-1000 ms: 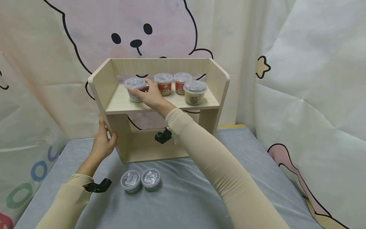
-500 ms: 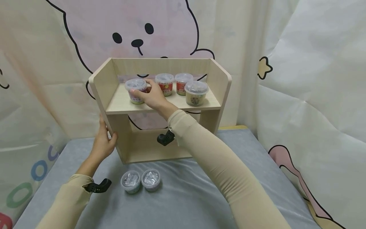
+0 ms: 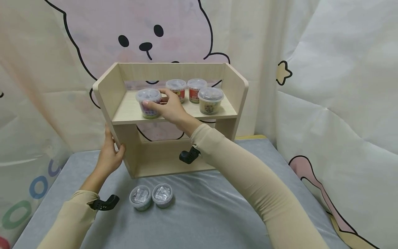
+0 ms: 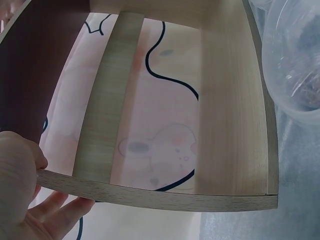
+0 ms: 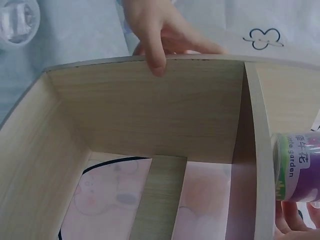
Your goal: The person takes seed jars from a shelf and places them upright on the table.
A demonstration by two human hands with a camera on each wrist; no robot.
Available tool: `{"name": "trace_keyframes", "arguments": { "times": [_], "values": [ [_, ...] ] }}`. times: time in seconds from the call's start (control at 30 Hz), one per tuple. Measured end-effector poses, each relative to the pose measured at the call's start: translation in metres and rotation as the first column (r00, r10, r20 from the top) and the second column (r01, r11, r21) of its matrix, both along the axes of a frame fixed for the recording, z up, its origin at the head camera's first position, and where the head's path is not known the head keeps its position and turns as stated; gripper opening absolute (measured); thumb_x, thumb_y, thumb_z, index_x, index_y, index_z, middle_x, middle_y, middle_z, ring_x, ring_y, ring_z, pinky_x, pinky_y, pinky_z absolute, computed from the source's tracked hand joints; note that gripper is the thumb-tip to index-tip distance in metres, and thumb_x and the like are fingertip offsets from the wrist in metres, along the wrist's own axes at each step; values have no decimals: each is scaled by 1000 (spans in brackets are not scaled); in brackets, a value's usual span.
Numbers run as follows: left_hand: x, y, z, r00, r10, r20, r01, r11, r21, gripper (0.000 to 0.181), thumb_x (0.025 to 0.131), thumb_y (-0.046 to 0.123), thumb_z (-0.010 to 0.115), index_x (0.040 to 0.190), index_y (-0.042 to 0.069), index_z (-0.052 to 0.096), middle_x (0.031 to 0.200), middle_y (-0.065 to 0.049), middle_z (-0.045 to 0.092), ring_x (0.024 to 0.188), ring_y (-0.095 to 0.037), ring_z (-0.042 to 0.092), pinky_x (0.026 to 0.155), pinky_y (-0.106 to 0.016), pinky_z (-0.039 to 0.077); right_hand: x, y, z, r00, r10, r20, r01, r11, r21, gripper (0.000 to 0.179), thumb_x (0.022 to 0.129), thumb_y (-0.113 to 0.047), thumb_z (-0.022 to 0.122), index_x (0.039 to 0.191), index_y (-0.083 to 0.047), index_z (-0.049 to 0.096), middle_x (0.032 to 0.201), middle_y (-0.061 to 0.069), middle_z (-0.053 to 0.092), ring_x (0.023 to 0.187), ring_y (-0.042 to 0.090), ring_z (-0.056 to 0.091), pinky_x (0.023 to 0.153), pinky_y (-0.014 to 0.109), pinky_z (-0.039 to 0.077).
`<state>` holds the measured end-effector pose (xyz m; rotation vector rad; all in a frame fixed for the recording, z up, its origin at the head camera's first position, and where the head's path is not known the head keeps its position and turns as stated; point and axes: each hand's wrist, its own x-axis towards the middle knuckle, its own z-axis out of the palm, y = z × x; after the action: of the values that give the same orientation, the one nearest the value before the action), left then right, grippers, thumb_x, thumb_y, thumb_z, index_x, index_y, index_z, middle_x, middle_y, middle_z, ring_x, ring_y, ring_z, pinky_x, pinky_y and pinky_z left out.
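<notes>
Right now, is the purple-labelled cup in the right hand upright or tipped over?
Upright: in the head view, the purple-labelled cup has its clear lid on top, facing up.

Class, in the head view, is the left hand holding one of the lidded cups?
No: the left hand grips the side of the wooden shelf, while the right hand holds the purple-labelled cup.
</notes>
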<state>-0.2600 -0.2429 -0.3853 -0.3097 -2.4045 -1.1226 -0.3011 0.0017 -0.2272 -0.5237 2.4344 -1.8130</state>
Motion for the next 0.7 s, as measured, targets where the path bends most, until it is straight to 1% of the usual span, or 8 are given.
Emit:
{"name": "trace_keyframes", "arguments": {
  "times": [0.17,0.27,0.33,0.5,0.57,0.67,0.7],
  "values": [
    [2,0,0,1000,-2,1,2,1000,-1,95,94,-2,52,163,22,-10,159,-32,28,127,-62,48,74,-61,55,10,10,0,999,38,-19,-38,999,-15,62,91,-32,76,145,-21,48,130,5,59,119,16,57,93,30,54],
    [1,0,-1,1000,-6,-9,6,1000,0,95,94,-3,52,163,22,-9,159,-32,28,127,-62,48,71,-58,56,17,16,0,997,67,-33,-68,998,-18,59,92,-29,75,144,-19,49,128,7,60,115,16,58,90,29,55],
    [0,0,-2,1000,-2,-17,2,1000,3,95,94,-3,52,163,23,-8,158,-32,30,125,-61,51,68,-44,58,20,18,0,996,89,-34,-89,996,-17,58,93,-27,74,145,-17,49,129,7,60,115,16,59,89,27,56],
    [-2,1,-2,1000,10,-20,-10,1000,3,95,93,-3,53,163,22,-7,157,-32,31,124,-59,52,64,-33,55,30,26,1,990,125,-65,-124,992,7,62,93,-24,73,147,-11,46,130,9,60,115,18,61,88,27,57],
    [-3,1,-2,1000,8,-14,-8,1000,3,95,93,-3,53,163,22,-7,158,-31,30,126,-59,51,64,-34,55,35,31,0,988,135,-81,-133,991,31,64,92,-24,73,147,-10,45,129,10,61,115,19,62,88,27,56],
    [-2,0,-2,1000,13,-14,-13,1000,0,95,93,-3,52,163,22,-7,158,-31,30,126,-58,51,63,-31,54,43,39,-3,983,159,-90,-153,986,65,66,92,-23,73,148,-8,43,128,11,62,115,21,63,88,27,56],
    [-2,0,-2,1000,13,-17,-13,1000,-1,95,93,-3,52,163,22,-7,158,-32,30,126,-59,50,64,-33,54,45,41,-5,982,166,-91,-159,985,71,66,92,-22,73,148,-7,42,129,12,62,115,22,64,89,27,57]
  ]
}}
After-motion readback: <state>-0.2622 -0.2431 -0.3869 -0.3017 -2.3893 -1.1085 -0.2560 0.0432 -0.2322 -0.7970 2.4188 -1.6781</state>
